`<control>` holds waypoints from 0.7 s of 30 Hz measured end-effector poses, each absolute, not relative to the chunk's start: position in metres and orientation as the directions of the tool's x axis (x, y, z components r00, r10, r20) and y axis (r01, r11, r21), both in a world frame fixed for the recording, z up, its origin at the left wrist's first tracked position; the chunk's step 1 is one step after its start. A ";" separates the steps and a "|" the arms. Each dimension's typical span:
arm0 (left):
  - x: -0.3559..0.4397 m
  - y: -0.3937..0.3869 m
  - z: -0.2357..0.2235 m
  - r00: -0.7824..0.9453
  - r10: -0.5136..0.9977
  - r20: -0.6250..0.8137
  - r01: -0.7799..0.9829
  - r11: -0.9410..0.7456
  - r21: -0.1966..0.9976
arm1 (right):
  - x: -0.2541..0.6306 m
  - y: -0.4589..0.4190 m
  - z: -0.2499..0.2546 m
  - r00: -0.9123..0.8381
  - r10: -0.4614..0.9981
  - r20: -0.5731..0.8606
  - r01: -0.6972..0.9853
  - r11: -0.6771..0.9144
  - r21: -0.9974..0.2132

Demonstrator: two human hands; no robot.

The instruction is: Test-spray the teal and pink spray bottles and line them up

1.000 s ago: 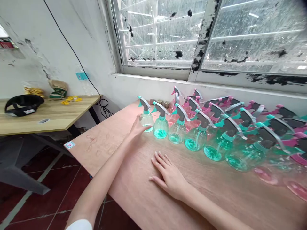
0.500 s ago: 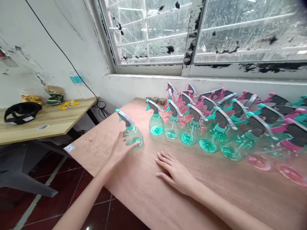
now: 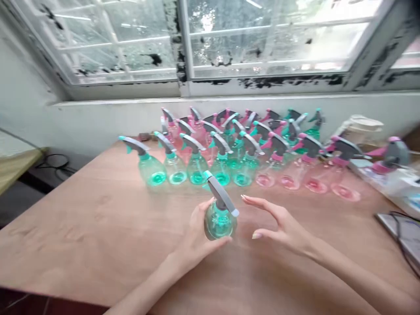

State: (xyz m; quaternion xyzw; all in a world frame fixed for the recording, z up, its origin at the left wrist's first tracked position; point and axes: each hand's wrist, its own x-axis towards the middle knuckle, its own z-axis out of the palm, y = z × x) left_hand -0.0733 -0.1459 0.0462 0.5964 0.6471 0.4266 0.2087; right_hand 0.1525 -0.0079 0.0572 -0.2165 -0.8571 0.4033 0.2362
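We hold one green bottle [image 3: 220, 221] before us, our second hand ready beside it.
Our left hand [image 3: 196, 238] wraps the bottle's left side, thumb across the near side; whether the base touches the table [image 3: 108, 249] we cannot tell. Our right hand [image 3: 288, 229] is spread wide, thumb and fingers well parted, holding nothing, near the bottle but not touching it. The pale tip of the spray head [image 3: 221, 193] points towards that hand. Beyond, the front row has more green bottles [image 3: 197, 169] at left and pink bottles [image 3: 290, 176] at right. We judge the step in hand to be positioning this bottle between both hands; the next move seems to call for a steady left hold and a light closing of the right.
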 end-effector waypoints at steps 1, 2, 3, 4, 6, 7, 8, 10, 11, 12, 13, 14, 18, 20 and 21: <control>-0.060 -0.132 0.046 -0.152 0.955 0.253 0.589 -0.119 0.800 | 0.162 -0.007 0.062 -0.781 0.572 0.252 0.172 0.584 -0.794; -0.047 -0.119 0.045 -0.105 0.958 0.268 0.579 -0.160 0.800 | 0.170 -0.006 0.067 -0.766 0.581 0.276 0.158 0.586 -0.795; -0.034 -0.107 0.044 -0.061 0.958 0.282 0.564 -0.199 0.801 | 0.176 -0.005 0.071 -0.748 0.590 0.305 0.139 0.589 -0.796; -0.020 -0.096 0.044 -0.019 0.956 0.292 0.547 -0.235 0.803 | 0.182 -0.004 0.074 -0.726 0.600 0.337 0.118 0.591 -0.798; 0.003 -0.079 0.041 0.070 0.949 0.309 0.511 -0.300 0.806 | 0.190 0.000 0.079 -0.667 0.631 0.397 0.077 0.588 -0.805; 0.012 -0.072 0.040 0.115 0.942 0.315 0.495 -0.329 0.804 | 0.193 0.001 0.081 -0.635 0.650 0.417 0.064 0.583 -0.810; 0.020 -0.068 0.038 0.154 0.934 0.322 0.483 -0.356 0.800 | 0.195 0.002 0.082 -0.606 0.670 0.429 0.060 0.576 -0.815; 0.032 -0.063 0.036 0.206 0.919 0.338 0.476 -0.395 0.785 | 0.197 0.003 0.086 -0.566 0.702 0.432 0.072 0.564 -0.823; 0.035 -0.062 0.035 0.216 0.914 0.344 0.481 -0.406 0.777 | 0.197 0.003 0.087 -0.551 0.713 0.434 0.082 0.564 -0.822; 0.037 -0.062 0.034 0.218 0.911 0.349 0.489 -0.412 0.769 | 0.196 0.004 0.089 -0.539 0.718 0.440 0.090 0.569 -0.818; 0.037 -0.062 0.034 0.218 0.911 0.351 0.498 -0.413 0.763 | 0.194 0.004 0.090 -0.531 0.718 0.450 0.092 0.577 -0.812; 0.037 -0.062 0.034 0.222 0.912 0.346 0.506 -0.411 0.758 | 0.192 0.004 0.090 -0.524 0.715 0.464 0.085 0.586 -0.806; 0.019 -0.061 0.035 0.285 0.912 0.296 0.566 -0.409 0.716 | 0.180 0.005 0.093 -0.532 0.699 0.478 0.033 0.581 -0.813; 0.002 -0.058 0.035 0.333 0.902 0.276 0.640 -0.431 0.637 | 0.175 0.006 0.095 -0.541 0.699 0.467 0.015 0.563 -0.826; -0.009 -0.057 0.036 0.354 0.898 0.260 0.684 -0.438 0.583 | 0.172 0.007 0.095 -0.550 0.696 0.462 0.005 0.555 -0.832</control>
